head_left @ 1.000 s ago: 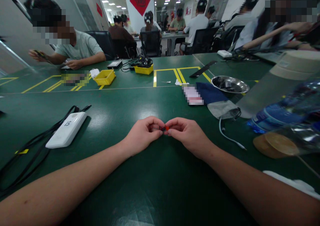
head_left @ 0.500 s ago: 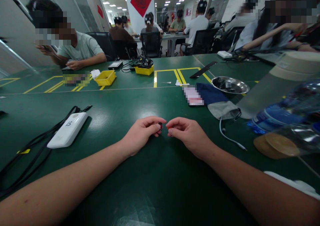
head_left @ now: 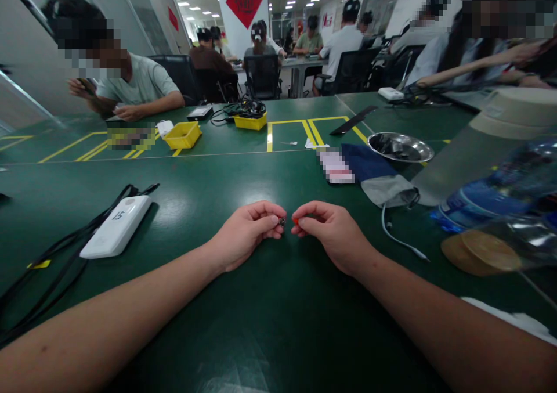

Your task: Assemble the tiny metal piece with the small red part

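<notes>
Just above the green table (head_left: 261,335), my left hand (head_left: 250,230) pinches a small dark, metallic-looking piece (head_left: 282,222) between thumb and fingers. It is too small to name. Opposite it, my right hand (head_left: 331,230) is closed in a pinch on a small orange-red piece (head_left: 296,221), mostly covered by the fingertips. The two hands face each other with a narrow gap between them, and the two pieces do not touch.
A white power bank (head_left: 117,226) and black cables lie to the left. On the right are a phone (head_left: 336,166), a blue-and-grey pouch (head_left: 378,175), a metal dish (head_left: 400,147) and bottles (head_left: 487,201). Yellow trays (head_left: 183,135) stand farther back, near a seated person (head_left: 143,82).
My right hand has moved slightly right, widening the gap between the fingertips. The dark piece in my left hand has turned and shows a more metallic side; more of the orange-red piece shows.
</notes>
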Motion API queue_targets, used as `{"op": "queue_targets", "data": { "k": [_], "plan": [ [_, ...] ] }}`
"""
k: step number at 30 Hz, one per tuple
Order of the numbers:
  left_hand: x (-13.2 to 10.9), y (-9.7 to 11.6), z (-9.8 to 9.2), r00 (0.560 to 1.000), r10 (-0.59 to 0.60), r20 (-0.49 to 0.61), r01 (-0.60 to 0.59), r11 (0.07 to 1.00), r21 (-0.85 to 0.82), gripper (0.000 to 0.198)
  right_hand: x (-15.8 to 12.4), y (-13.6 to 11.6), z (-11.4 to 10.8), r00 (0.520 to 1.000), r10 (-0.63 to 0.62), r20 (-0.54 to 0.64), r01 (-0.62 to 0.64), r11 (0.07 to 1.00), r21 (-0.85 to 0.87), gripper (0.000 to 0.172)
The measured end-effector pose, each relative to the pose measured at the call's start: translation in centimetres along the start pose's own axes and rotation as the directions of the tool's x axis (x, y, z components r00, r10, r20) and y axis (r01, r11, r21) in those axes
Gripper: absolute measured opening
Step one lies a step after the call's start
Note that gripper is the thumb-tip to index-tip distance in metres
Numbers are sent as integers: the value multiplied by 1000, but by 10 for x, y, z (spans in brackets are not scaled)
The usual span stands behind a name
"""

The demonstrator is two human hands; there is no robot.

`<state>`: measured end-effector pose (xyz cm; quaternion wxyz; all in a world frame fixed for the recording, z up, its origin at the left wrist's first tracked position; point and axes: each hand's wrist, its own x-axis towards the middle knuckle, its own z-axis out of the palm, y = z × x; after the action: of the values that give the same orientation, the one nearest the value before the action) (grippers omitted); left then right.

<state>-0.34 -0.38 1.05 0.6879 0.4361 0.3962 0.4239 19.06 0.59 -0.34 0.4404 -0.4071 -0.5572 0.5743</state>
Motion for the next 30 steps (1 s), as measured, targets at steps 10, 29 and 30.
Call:
{"op": "queue_targets", "data": {
  "k": [10,29,30],
  "plan": [
    [0,0,-2,998,-30,52,34,996,-85,9,0,1,0,1000,-12,11,11,993,114,19],
    [1,-1,-3,996,-31,89,43,990,-134,3,-2,-1,-2,996,-16,88,8,995,97,13],
    [1,-1,-4,995,-36,94,49,989,-139,3,-2,-2,-2,996,-14,91,5,995,100,13]
  ]
}}
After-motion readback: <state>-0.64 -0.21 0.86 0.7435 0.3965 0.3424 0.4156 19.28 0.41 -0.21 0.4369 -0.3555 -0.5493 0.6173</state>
